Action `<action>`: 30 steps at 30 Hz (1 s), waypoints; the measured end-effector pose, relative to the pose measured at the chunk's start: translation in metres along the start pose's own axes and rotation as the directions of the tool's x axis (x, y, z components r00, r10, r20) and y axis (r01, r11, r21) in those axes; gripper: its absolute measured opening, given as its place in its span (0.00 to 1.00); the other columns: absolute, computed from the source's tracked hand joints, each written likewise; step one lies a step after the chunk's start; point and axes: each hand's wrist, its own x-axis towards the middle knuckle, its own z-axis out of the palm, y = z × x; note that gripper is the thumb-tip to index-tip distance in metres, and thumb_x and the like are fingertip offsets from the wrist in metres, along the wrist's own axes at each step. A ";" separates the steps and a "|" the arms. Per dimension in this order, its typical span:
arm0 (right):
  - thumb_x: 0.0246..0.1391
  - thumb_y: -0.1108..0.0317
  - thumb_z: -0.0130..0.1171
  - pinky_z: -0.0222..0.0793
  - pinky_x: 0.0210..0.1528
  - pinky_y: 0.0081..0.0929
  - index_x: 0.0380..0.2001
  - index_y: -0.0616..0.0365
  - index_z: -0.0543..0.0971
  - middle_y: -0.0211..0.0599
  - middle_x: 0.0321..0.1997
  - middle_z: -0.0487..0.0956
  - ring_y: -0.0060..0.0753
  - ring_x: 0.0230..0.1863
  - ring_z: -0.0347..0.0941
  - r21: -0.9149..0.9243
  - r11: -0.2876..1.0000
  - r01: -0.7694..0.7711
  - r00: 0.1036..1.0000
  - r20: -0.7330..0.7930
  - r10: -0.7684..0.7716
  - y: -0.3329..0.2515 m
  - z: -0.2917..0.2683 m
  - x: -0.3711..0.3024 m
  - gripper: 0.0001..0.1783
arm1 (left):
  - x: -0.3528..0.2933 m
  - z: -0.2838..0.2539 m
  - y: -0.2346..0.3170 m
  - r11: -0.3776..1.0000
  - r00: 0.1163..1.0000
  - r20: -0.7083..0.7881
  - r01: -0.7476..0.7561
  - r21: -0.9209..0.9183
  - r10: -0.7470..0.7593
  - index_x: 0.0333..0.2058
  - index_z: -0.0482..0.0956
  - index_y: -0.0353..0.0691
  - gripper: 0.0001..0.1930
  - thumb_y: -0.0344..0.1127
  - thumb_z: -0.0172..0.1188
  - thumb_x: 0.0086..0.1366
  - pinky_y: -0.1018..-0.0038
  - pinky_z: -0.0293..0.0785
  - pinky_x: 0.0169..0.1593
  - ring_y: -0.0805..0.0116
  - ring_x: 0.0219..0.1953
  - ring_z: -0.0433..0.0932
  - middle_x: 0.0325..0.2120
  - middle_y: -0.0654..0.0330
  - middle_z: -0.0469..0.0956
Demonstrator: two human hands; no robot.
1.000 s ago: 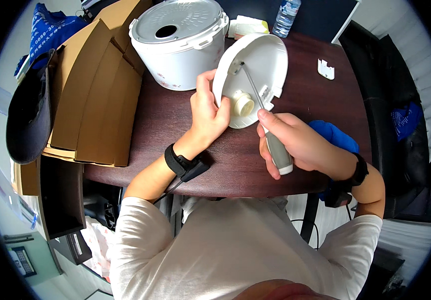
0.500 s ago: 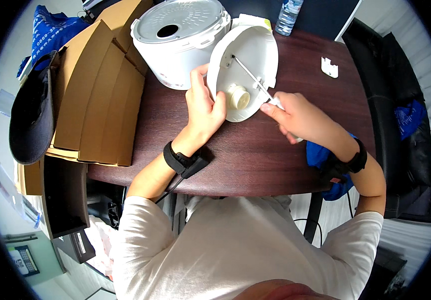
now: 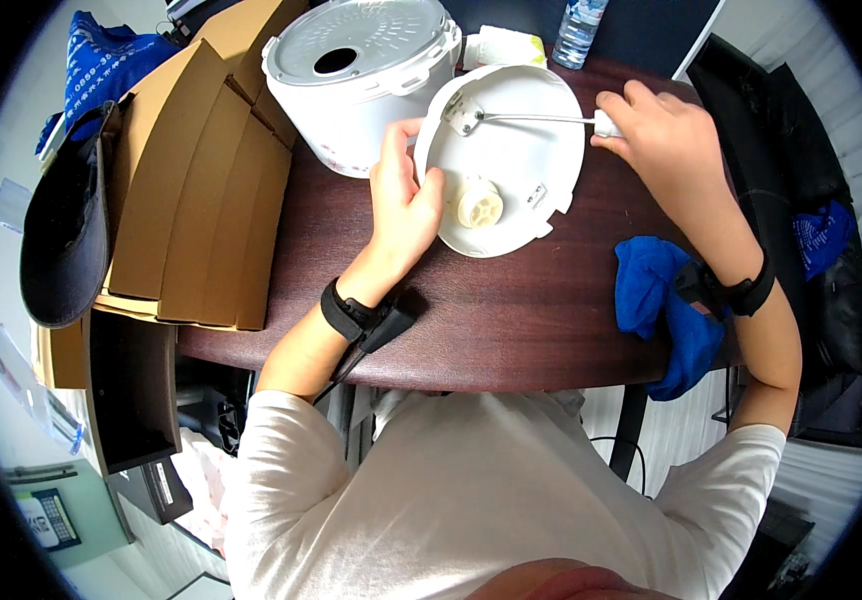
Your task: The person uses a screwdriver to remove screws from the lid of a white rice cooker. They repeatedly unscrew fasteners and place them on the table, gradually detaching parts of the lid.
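A white rounded plastic cover (image 3: 521,150) is tilted above the table, its hollow inner side showing. My left hand (image 3: 406,205) grips its left rim, thumb on the near side and fingers behind. Inside the cover sit a cream round fitting (image 3: 479,205) and a small bracket with dark spots (image 3: 465,115). My right hand (image 3: 666,145) is closed round the white handle of a screwdriver (image 3: 541,118). The shaft runs leftward, and its tip meets the bracket near the cover's upper left. Behind the cover stands a white rice cooker body (image 3: 361,85) with a grey perforated top.
Cardboard boxes (image 3: 186,190) stand on the left, with a dark cap (image 3: 66,220) against them. A blue cloth (image 3: 651,300) hangs over the table's front right edge. At the back are a water bottle (image 3: 579,35) and a white-and-green packet (image 3: 506,47).
My right hand has swung up and right with the screwdriver, whose shaft now lies nearly level. The cover has turned to face me more openly, and the bracket shows more fully.
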 end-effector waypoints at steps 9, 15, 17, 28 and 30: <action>0.65 0.48 0.43 0.60 0.10 0.17 0.30 0.57 0.71 0.26 0.13 0.70 0.17 0.09 0.65 0.601 -0.242 -0.762 0.604 0.794 0.068 -0.031 0.002 -0.038 0.22 | -0.001 0.002 -0.009 0.999 0.998 -0.045 -0.039 -0.016 0.038 0.46 0.67 0.32 0.20 0.19 0.46 0.52 0.78 0.69 0.32 0.75 0.26 0.72 0.27 0.57 0.76; 0.67 0.48 0.37 0.57 0.08 0.18 0.30 0.58 0.69 0.28 0.11 0.69 0.19 0.07 0.62 0.377 -0.604 -0.702 0.594 0.777 -0.207 -0.069 0.003 -0.042 0.25 | -0.005 0.003 -0.005 0.995 0.995 -0.050 -0.087 0.055 0.090 0.47 0.66 0.32 0.20 0.20 0.46 0.52 0.78 0.68 0.33 0.75 0.26 0.71 0.28 0.57 0.75; 0.67 0.47 0.37 0.56 0.08 0.18 0.30 0.58 0.69 0.29 0.11 0.69 0.20 0.06 0.62 0.341 -0.649 -0.680 0.589 0.781 -0.208 -0.073 0.000 -0.037 0.25 | -0.005 0.004 -0.007 0.991 0.991 -0.054 -0.115 0.063 0.119 0.47 0.66 0.32 0.20 0.20 0.47 0.53 0.78 0.69 0.34 0.75 0.26 0.72 0.29 0.56 0.75; 0.67 0.47 0.37 0.57 0.08 0.18 0.28 0.57 0.69 0.30 0.12 0.69 0.21 0.06 0.62 0.326 -0.681 -0.656 0.601 0.771 -0.210 -0.081 -0.006 -0.033 0.25 | -0.009 0.007 -0.006 0.980 0.986 -0.049 -0.151 0.127 0.158 0.49 0.64 0.31 0.22 0.19 0.46 0.53 0.74 0.72 0.42 0.67 0.35 0.77 0.35 0.52 0.76; 0.67 0.47 0.36 0.56 0.08 0.18 0.28 0.57 0.69 0.30 0.12 0.69 0.21 0.06 0.62 0.331 -0.681 -0.653 0.607 0.766 -0.210 -0.082 -0.007 -0.034 0.25 | -0.011 0.007 -0.003 0.986 0.992 -0.025 -0.119 0.117 0.122 0.51 0.62 0.30 0.23 0.18 0.44 0.54 0.74 0.70 0.48 0.69 0.42 0.75 0.38 0.52 0.76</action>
